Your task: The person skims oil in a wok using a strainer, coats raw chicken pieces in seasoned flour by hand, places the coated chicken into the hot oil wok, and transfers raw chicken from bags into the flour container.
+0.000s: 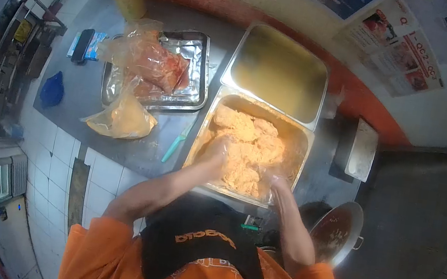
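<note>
Head view, one person working over a tabletop (78, 109), both arms reaching forward into a deep metal pan (297, 147). The pan holds a heap of pale orange, flour-coated pieces (248, 149), packed mostly toward its middle and left side; the pieces are lumpy, overlapping, with loose coating between them.

Left grip (219, 149): inside the pan, against the left side of the heap, dusted with coating; fingers partly hidden, so whether it is clenched on a piece or released cannot be told. Right grip (273, 177): inside the pan at the near right of the heap, blurred; its state likewise cannot be told.

Surroundings: a second metal pan (322, 99) sits directly behind the first, its interior yellowish. To the left, a shiny tray (205, 73) carries a clear bag of reddish raw meat (162, 67). In front of the tray, a bag of pale powder (122, 118) slumps on the tabletop. A knife with a teal handle (174, 146) lies between that bag and the pan of pieces. Farther left, a crumpled blue item (53, 90); at lower right, a wide round vessel (359, 217) with reddish-brown contents
</note>
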{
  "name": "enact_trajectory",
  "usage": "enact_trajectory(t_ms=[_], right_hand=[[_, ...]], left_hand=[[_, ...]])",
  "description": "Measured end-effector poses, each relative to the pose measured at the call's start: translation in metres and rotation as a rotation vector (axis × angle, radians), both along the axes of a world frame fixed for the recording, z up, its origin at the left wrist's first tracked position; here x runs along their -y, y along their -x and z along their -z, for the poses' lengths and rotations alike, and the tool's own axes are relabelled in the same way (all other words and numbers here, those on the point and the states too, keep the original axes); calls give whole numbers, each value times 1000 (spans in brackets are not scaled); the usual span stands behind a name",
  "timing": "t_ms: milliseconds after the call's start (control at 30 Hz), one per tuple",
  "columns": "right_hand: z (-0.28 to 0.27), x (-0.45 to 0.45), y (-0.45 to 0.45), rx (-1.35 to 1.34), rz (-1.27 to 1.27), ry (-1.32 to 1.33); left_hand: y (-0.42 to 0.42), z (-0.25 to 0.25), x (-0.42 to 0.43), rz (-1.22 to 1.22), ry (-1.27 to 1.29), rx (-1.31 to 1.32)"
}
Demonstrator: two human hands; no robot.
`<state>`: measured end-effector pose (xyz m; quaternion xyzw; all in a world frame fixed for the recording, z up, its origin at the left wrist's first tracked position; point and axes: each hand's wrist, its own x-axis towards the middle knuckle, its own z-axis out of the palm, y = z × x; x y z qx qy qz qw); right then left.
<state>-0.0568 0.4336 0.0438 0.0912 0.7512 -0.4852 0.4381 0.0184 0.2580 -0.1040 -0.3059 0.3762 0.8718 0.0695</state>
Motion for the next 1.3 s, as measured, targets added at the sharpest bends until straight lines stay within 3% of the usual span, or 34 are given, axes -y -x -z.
enact_trajectory(t_ms=[100, 167, 233, 267, 300, 333, 400, 433, 500, 533, 600, 700, 733, 767, 800, 867, 900, 967, 1033, 1100, 1167, 1200, 1300], right_hand=[[-11, 1, -4, -245, -114, -84], [-26, -1, -4, -357, -205, -159], [-68, 16, -2, -226, -8, -126], [-68, 14, -5, -184, 200, 33], [-66, 15, -2, -190, 191, 37], [-56, 15, 2, -63, 101, -221], [26, -24, -4, 93, -47, -276], [27, -14, -5, 93, -45, -276], [25, 21, -8, 341, 386, -113], [37, 19, -12, 340, 392, -111], [52, 21, -6, 47, 95, -58], [16, 28, -10, -111, -47, -147], [-48, 46, -7, -81, -145, -140], [-53, 40, -11, -68, -139, -135], [-56, 28, -10, -231, -148, 27], [-72, 22, -14, -396, -138, 181], [-88, 26, -15, -357, 56, 172], [-80, 19, -8, -315, 234, 168], [-1, -21, 2, 6, 30, -99], [42, -13, -8, 223, 117, -385], [43, 9, -10, 355, 295, -84], [46, 16, -6, 470, 378, 14], [64, 32, 9, 369, 373, 89]], left_hand=[[-8, -58, 17, -31, -296, 126], [-19, -57, 28, 63, -348, 131], [-23, -41, 38, 148, -395, 116], [-31, -21, 35, 162, -39, -64], [-15, -79, 37, 124, -67, 130], [1, -142, 39, 65, -103, 323], [1, -76, 30, 147, -7, 243], [4, -50, 24, 190, 40, 199], [11, -13, 11, 232, 274, 84], [12, 0, 7, 237, 368, 40], [15, 9, 5, 219, 532, -90], [18, -6, 20, 238, 579, -52], [12, -7, 25, 191, 176, 42], [7, -36, 36, 201, -60, 61], [1, -66, 47, 211, -284, 105], [3, -130, 59, 186, -284, 134], [3, -140, 62, 134, -290, 154], [-8, -84, 59, 167, 174, -128], [0, -93, 46, 74, 220, 79], [10, -99, 37, 35, 263, 147], [35, -65, 40, 322, 531, 383], [34, -45, 37, 326, 535, 385], [46, -16, 33, 435, 733, 112]])
